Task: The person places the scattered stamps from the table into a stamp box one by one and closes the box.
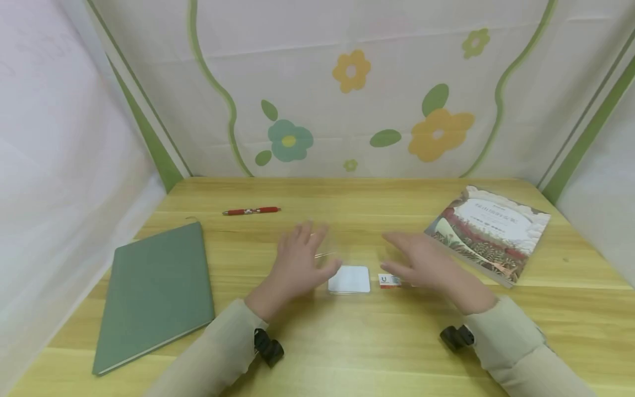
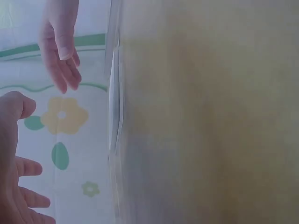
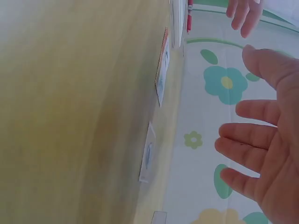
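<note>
- Here's the left hand (image 1: 296, 263), hovering above the table (image 1: 317, 353), fingers loosely spread, gripping nothing.
- Over to the right hand (image 1: 428, 263): hovering too, fingers apart and thumb raised, nothing in its grasp.
- Between the two, flat on the table, sits a small white box (image 1: 349, 279), its near-left corner close under the left thumb.
- Just right of that box, by the right fingertips, lies a little printed card (image 1: 389, 280) with a red edge.
- A second small card (image 3: 148, 156) lies below the right hand, seen too edge-on to say what it shows.
- Beyond the left hand, a red pen (image 1: 251, 210); to its left, a green notebook (image 1: 156, 295).
- And beyond the right hand, an illustrated book (image 1: 493, 229).
</note>
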A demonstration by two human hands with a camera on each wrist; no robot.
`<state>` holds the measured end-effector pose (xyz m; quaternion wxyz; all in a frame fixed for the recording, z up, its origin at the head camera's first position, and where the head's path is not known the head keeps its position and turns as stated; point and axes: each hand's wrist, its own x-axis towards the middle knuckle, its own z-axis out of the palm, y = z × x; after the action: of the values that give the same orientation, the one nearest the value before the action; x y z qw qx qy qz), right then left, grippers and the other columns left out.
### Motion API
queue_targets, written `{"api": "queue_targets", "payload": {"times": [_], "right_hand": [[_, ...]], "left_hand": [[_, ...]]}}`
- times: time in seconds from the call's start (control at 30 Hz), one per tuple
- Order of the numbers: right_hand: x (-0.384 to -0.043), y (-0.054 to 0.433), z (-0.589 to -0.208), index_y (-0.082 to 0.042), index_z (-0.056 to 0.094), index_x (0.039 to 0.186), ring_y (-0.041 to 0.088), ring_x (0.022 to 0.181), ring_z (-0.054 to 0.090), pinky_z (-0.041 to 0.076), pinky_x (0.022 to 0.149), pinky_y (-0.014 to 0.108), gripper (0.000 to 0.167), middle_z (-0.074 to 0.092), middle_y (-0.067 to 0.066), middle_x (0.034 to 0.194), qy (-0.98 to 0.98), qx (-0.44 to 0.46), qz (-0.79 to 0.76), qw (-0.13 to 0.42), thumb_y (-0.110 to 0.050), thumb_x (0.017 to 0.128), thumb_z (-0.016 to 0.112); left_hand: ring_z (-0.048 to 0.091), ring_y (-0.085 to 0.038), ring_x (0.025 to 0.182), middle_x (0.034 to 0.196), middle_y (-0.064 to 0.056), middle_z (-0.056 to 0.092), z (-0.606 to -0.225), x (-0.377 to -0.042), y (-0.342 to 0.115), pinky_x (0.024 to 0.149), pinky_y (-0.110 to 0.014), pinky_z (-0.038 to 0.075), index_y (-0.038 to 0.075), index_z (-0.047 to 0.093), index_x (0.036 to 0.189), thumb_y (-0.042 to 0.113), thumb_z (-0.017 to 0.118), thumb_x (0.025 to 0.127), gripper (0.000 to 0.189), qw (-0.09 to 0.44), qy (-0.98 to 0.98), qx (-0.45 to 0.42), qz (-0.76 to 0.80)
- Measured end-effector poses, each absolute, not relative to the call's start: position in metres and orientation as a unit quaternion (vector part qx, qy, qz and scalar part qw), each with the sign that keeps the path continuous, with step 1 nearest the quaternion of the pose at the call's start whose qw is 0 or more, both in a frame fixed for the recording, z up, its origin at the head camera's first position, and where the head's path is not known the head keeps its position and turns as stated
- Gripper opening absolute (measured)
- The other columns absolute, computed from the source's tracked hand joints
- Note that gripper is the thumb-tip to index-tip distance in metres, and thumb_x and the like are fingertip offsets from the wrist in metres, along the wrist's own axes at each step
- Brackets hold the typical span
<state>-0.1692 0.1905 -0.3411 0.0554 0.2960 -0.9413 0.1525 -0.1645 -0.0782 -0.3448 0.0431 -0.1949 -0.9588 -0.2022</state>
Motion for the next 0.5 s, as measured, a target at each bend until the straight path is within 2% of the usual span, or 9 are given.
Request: {"api": "queue_targets", "payload": {"times": [0.17,0.27,0.4,0.5], "right_hand": [[-0.162,0.192,-0.342,0.005,0.055,0.123,0.036,0.110,0.056,0.043,0.093,0.048,0.052,0.059,0.020,0.120,-0.931,0.319,0.171,0.048,-0.030,0.085,0.065],[-0.159,0.193,-0.343,0.006,0.057,0.119,0.036,0.108,0.057,0.044,0.092,0.049,0.048,0.061,0.020,0.117,-0.929,0.323,0.178,0.032,-0.026,0.085,0.065],[-0.156,0.196,-0.344,0.004,0.059,0.116,0.035,0.105,0.058,0.044,0.091,0.049,0.045,0.063,0.018,0.112,-0.931,0.321,0.172,0.015,-0.025,0.083,0.067],[-0.154,0.199,-0.347,0.003,0.059,0.117,0.034,0.105,0.058,0.044,0.091,0.049,0.045,0.064,0.016,0.112,-0.933,0.318,0.170,0.003,-0.026,0.083,0.067]], "left_hand": [[0.030,-0.032,0.134,0.145,-0.013,0.036,-0.344,-0.156,-0.080,0.106,-0.054,0.025,0.014,0.035,0.143,0.050,0.058,0.083,0.074,0.015,-0.940,-0.243,-0.239],[0.034,-0.028,0.133,0.144,-0.009,0.039,-0.344,-0.153,-0.082,0.106,-0.047,0.030,0.012,0.037,0.141,0.049,0.061,0.082,0.074,-0.022,-0.933,-0.250,-0.258],[0.037,-0.025,0.131,0.142,-0.008,0.042,-0.346,-0.149,-0.084,0.106,-0.042,0.032,0.010,0.042,0.138,0.045,0.065,0.080,0.072,-0.073,-0.922,-0.245,-0.290],[0.040,-0.024,0.129,0.139,-0.008,0.045,-0.348,-0.148,-0.085,0.105,-0.042,0.033,0.009,0.044,0.137,0.040,0.068,0.080,0.069,-0.089,-0.915,-0.248,-0.305]]}}
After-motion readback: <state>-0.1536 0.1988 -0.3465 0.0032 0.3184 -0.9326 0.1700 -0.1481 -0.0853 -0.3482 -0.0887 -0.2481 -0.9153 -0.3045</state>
